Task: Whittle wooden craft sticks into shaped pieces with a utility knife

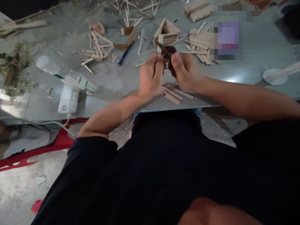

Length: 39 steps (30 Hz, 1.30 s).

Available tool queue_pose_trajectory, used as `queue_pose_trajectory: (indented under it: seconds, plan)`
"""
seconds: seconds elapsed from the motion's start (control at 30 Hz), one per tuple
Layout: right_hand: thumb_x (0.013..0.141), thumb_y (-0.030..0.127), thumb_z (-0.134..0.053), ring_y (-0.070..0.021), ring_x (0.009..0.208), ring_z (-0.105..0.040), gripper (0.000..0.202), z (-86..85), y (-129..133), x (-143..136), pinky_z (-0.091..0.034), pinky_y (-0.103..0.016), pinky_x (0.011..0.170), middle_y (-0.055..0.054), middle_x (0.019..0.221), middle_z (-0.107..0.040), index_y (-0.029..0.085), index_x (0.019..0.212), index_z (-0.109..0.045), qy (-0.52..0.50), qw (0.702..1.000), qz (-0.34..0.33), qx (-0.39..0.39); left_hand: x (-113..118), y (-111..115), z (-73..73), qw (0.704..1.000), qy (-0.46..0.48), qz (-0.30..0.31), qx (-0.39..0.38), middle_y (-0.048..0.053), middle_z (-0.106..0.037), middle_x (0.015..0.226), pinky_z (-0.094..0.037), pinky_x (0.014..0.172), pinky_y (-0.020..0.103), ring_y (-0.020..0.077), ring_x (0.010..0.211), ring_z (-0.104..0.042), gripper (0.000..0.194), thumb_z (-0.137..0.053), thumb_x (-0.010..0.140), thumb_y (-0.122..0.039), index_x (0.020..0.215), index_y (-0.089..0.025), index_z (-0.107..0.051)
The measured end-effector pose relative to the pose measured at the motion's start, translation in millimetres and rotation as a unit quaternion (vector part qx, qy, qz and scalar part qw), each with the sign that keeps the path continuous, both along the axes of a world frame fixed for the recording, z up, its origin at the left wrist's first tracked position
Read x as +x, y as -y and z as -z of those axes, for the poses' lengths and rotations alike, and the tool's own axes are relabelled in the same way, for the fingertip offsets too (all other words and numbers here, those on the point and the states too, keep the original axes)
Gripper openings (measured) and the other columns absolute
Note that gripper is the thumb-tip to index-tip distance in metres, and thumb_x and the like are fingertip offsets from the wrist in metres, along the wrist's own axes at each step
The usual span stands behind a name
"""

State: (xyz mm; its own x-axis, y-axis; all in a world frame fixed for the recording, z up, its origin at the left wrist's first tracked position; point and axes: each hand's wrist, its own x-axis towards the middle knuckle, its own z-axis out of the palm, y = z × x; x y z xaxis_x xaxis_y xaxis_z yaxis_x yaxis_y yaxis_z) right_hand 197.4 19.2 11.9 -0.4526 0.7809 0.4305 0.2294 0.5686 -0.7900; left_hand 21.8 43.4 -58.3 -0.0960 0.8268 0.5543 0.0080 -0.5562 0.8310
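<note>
Above the table edge, my left hand [152, 75] pinches a wooden craft stick [160, 42] that points up and away from me. My right hand [187, 70] is closed around dark scissors [170, 51] with a rusty-looking blade. The blade crosses close to the stick; whether it touches the wood I cannot tell. Fingers hide most of the handles. Several loose craft sticks [172, 94] lie under my hands. Just beyond stands a triangular stack of glued sticks [167, 31].
A pile of craft sticks [199, 43] lies to the right of the stack. At left are a stick frame [99, 47], a blue pen [126, 53], a clear bottle [82, 82] and a white corded device [68, 98]. A white round base [274, 76] stands far right.
</note>
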Motion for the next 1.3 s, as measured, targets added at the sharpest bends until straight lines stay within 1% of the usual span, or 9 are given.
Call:
queue_pose_trajectory:
  seconds: [0.13, 0.23, 0.4, 0.5, 0.7, 0.8, 0.93, 1.17, 1.3]
  plan:
    - [0.1, 0.1, -0.035, -0.0195, 0.064, -0.035, 0.081, 1.2, 3, 7, -0.026, -0.04, 0.06, -0.003, 0.065, -0.042, 0.026, 0.068, -0.046, -0.048, 0.997, 0.001, -0.056, 6, 38, -28.7, 0.998, 0.033, 0.055, 0.019, -0.004, -0.045, 0.058, -0.027, 0.053, 0.037, 0.014, 0.051, -0.031, 0.061, -0.045, 0.106, -0.085, 0.081, -0.031, -0.059]
    - [0.103, 0.096, -0.038, -0.0194, 0.062, -0.036, 0.079, 1.2, 6, 10, -0.024, -0.041, 0.059, -0.003, 0.065, -0.042, 0.026, 0.069, -0.045, -0.047, 0.998, -0.012, -0.039, 10, 64, -50.4, 0.997, 0.043, 0.061, -0.007, -0.004, -0.043, 0.057, -0.031, 0.049, 0.035, 0.0134, 0.046, -0.035, 0.059, -0.049, 0.107, -0.081, 0.081, -0.029, -0.06]
    - [0.103, 0.096, -0.036, -0.018, 0.059, -0.037, 0.08, 0.6, 10, 9, -0.024, -0.042, 0.059, -0.004, 0.063, -0.043, 0.025, 0.069, -0.047, -0.035, 0.998, -0.042, -0.03, 10, 79, -68.0, 0.998, 0.009, 0.051, -0.024, -0.006, -0.041, 0.054, -0.035, 0.048, 0.031, 0.0115, 0.044, -0.036, 0.06, -0.053, 0.107, -0.079, 0.079, -0.027, -0.059]
    - [0.101, 0.098, -0.037, -0.0194, 0.061, -0.038, 0.079, -0.5, 13, 10, -0.026, -0.042, 0.058, -0.004, 0.063, -0.044, 0.026, 0.072, -0.049, -0.017, 0.997, -0.06, -0.048, 8, 81, -70.1, 0.997, 0.015, 0.074, -0.018, -0.006, -0.044, 0.055, -0.033, 0.049, 0.029, 0.0092, 0.045, -0.038, 0.058, -0.057, 0.108, -0.075, 0.079, -0.024, -0.06]
    - [0.108, 0.089, -0.038, -0.0183, 0.062, -0.035, 0.073, -5.0, 20, 10, -0.024, -0.039, 0.059, -0.003, 0.068, -0.044, 0.024, 0.077, -0.046, -0.015, 0.996, -0.075, -0.053, 7, 85, -72.4, 0.994, 0.031, 0.096, -0.03, -0.006, -0.045, 0.056, -0.03, 0.049, 0.031, 0.0096, 0.046, -0.037, 0.055, -0.057, 0.11, -0.07, 0.079, -0.024, -0.06]
    - [0.106, 0.092, -0.037, -0.0176, 0.064, -0.035, 0.076, -6.7, 20, 10, -0.025, -0.039, 0.062, -0.003, 0.069, -0.043, 0.023, 0.076, -0.044, -0.007, 0.996, -0.073, -0.046, 7, 87, -74.4, 0.992, 0.04, 0.116, -0.031, -0.005, -0.045, 0.058, -0.03, 0.05, 0.031, 0.01, 0.048, -0.038, 0.052, -0.056, 0.112, -0.066, 0.081, -0.024, -0.061]
    - [0.104, 0.096, -0.033, -0.0178, 0.067, -0.037, 0.079, -7.6, 19, 10, -0.027, -0.039, 0.064, -0.003, 0.07, -0.045, 0.023, 0.078, -0.047, 0.015, 0.997, -0.061, -0.038, 9, 85, -72.7, 0.993, 0.052, 0.102, -0.038, -0.005, -0.042, 0.055, -0.031, 0.049, 0.031, 0.011, 0.046, -0.037, 0.056, -0.053, 0.111, -0.07, 0.079, -0.026, -0.061]
    - [0.105, 0.095, -0.032, -0.0175, 0.066, -0.039, 0.08, -2.2, 19, 9, -0.026, -0.037, 0.06, -0.003, 0.067, -0.045, 0.023, 0.074, -0.047, 0.003, 0.996, -0.048, -0.077, 10, 74, -61.3, 0.996, 0.031, 0.057, -0.067, -0.003, -0.05, 0.057, -0.036, 0.049, 0.034, 0.0125, 0.046, -0.04, 0.062, -0.047, 0.109, -0.079, 0.079, -0.027, -0.063]
    - [0.107, 0.092, -0.034, -0.0164, 0.063, -0.039, 0.08, 1.6, 19, 6, -0.026, -0.036, 0.057, -0.003, 0.067, -0.048, 0.022, 0.071, -0.049, -0.022, 0.993, -0.059, -0.103, 9, 74, -61.9, 0.994, 0.039, 0.081, -0.059, -0.003, -0.052, 0.059, -0.037, 0.05, 0.035, 0.0122, 0.046, -0.04, 0.059, -0.048, 0.109, -0.078, 0.081, -0.028, -0.064]
